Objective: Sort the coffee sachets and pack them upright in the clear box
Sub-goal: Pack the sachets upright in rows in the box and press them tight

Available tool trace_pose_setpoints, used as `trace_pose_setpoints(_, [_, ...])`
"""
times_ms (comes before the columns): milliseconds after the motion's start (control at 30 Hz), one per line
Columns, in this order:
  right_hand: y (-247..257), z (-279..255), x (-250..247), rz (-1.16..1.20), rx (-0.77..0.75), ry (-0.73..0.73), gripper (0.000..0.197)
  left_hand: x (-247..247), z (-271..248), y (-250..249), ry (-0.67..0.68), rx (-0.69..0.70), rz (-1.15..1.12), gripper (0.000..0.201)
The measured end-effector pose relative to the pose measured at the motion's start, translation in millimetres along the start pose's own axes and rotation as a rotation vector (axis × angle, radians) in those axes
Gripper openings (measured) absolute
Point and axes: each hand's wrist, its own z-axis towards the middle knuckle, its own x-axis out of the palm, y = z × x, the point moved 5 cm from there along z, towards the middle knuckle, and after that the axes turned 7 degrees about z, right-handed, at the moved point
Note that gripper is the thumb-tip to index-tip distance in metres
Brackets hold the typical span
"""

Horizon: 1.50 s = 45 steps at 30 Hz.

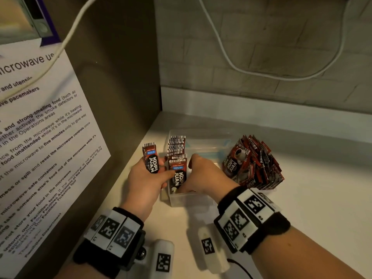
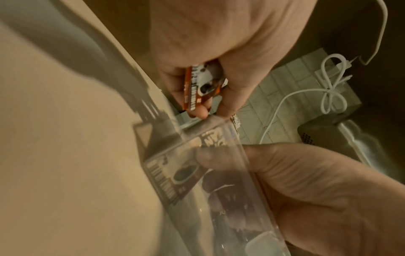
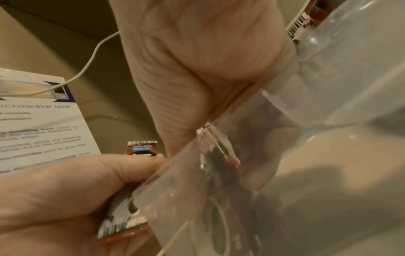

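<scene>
A clear box (image 1: 191, 199) stands on the white counter near the left wall. Dark Kopi Juan sachets (image 1: 177, 150) stand upright in its left part. My left hand (image 1: 159, 172) grips a small stack of the same sachets (image 1: 151, 161) just left of the box, its thumb touching the front sachet (image 1: 179, 175) in the box. My right hand (image 1: 193, 174) reaches down into the box, fingers curled round the standing sachets. Through the clear wall (image 2: 219, 216), a finger of it presses a sachet (image 2: 175, 178). The left hand's stack shows as sachets (image 3: 122, 221).
A heap of red sachets (image 1: 253, 164) stands right of the box. A microwave notice (image 1: 40, 137) hangs on the brown panel at left. A white cable (image 1: 221, 49) loops over the tiled back wall. Bare counter (image 1: 318, 198) lies to the right.
</scene>
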Motion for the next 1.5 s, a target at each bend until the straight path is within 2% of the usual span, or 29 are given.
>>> trace_pose_setpoints(67, [-1,6,6,0.002,0.004,0.060,0.055,2,1,1,0.006,0.003,-0.004,0.038])
trace_pose_setpoints(200, [1,16,22,-0.063,-0.039,0.151,0.041,2,2,1,0.002,0.022,0.019,0.038])
trace_pose_setpoints(267, [3,20,26,-0.104,-0.062,0.139,0.045,1,4,-1,-0.009,0.037,0.044,0.038])
trace_pose_setpoints(400, [2,22,23,-0.049,-0.052,0.014,0.062,0,6,-5,-0.016,0.065,0.085,0.037])
trace_pose_setpoints(500, [1,22,25,-0.069,-0.049,0.048,0.064,3,4,-8,-0.021,0.094,0.116,0.039])
trace_pose_setpoints(767, [10,13,24,-0.082,-0.072,0.191,0.045,0,1,-11,0.012,0.075,0.101,0.038])
trace_pose_setpoints(900, [6,1,7,0.050,-0.013,0.215,0.026,-10,3,-17,0.007,0.037,0.059,0.024])
trace_pose_setpoints(967, [4,-6,-5,0.106,0.021,0.200,0.038,-19,7,-21,-0.050,-0.019,0.062,0.017])
trace_pose_setpoints(1033, [1,-11,-19,0.175,0.056,0.142,0.073,-24,10,-29,-0.087,-0.062,-0.021,0.023])
trace_pose_setpoints(1100, [3,-15,-33,0.277,0.034,0.043,0.087,-23,10,-39,-0.054,-0.051,-0.116,0.025])
trace_pose_setpoints(1167, [8,-20,-50,0.387,-0.058,-0.083,0.079,-16,8,-48,0.025,-0.025,-0.191,0.019])
trace_pose_setpoints(1233, [17,-27,-63,0.515,-0.154,-0.160,0.058,-7,6,-53,0.094,-0.011,-0.251,0.012])
trace_pose_setpoints(1333, [29,-38,-69,0.664,-0.232,-0.135,0.033,10,1,-61,0.162,0.033,-0.219,0.017])
trace_pose_setpoints(1500, [34,-38,-65,0.727,-0.282,-0.107,0.015,27,-7,-73,0.153,0.154,-0.130,0.012])
